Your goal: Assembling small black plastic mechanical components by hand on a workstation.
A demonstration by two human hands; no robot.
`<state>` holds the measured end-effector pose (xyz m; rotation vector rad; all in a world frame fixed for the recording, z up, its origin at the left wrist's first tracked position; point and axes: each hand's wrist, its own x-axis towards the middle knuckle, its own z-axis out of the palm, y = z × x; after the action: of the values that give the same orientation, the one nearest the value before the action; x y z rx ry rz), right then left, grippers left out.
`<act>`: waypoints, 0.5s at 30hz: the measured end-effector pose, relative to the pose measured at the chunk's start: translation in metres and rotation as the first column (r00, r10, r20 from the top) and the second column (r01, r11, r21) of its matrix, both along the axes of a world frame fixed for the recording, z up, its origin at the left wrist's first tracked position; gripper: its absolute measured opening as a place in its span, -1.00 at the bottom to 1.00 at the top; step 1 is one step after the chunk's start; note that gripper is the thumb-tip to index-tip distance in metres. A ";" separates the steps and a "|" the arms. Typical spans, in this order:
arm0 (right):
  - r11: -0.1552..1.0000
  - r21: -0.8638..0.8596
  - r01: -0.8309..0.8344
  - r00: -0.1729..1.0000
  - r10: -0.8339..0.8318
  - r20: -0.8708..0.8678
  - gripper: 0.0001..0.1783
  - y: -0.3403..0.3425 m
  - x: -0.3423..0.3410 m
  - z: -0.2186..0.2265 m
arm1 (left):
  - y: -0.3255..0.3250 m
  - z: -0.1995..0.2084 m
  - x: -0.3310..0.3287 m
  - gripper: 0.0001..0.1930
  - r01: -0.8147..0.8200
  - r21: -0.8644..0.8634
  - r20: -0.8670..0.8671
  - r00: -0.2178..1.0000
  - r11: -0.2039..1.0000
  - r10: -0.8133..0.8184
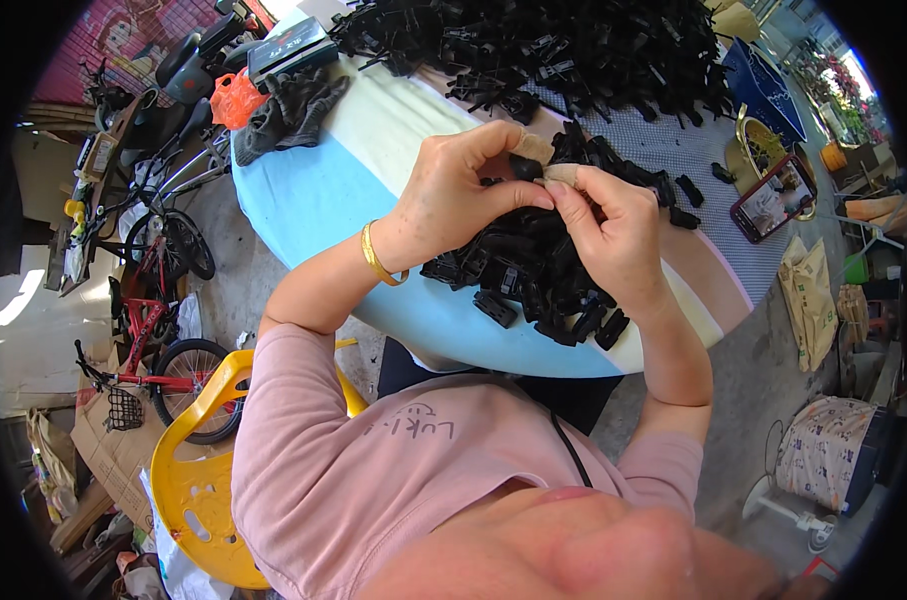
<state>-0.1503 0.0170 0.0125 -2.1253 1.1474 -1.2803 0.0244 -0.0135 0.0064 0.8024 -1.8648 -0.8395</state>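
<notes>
Pinching a small black part (524, 168) at upper centre, grip nearly closed, the left hand (458, 188) likely steadies it for the right hand (618, 222), whose tight fingertips seemingly grasp its end.

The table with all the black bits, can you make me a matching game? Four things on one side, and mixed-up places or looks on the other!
Things:
1. Phone
2. Orange bag
3. Gold bracelet
4. Black parts

Places or looks:
A. Round the wrist of the left hand
B. Heaped on the table
C. Has a lit screen
D. Next to the dark grey cloth

Right pairs: 1-C, 2-D, 3-A, 4-B
</notes>
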 end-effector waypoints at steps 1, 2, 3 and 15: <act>1.000 0.001 0.000 1.000 0.000 0.001 -0.89 0.000 0.000 0.001 | 0.001 0.001 0.001 -0.68 0.012 0.046 0.038 0.999 0.999 -0.013; 0.997 0.075 -0.033 0.999 0.030 0.045 -0.88 0.000 -0.001 0.002 | 0.000 0.000 0.001 -0.68 0.012 0.045 0.038 0.999 0.999 -0.014; 0.987 0.147 -0.070 0.994 0.057 0.090 -0.87 0.000 -0.001 0.003 | -0.001 -0.002 0.000 -0.69 0.030 0.071 -0.019 0.999 0.997 -0.029; 0.944 0.304 -0.127 0.969 0.053 0.240 -0.84 -0.007 -0.002 -0.005 | -0.001 -0.008 -0.001 -0.75 0.114 -0.133 -0.041 0.992 0.985 -0.120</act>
<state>-0.1527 0.0104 0.0079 -1.7273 1.0623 -1.1729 0.0230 -0.0143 -0.0012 0.5911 -1.9166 -0.7928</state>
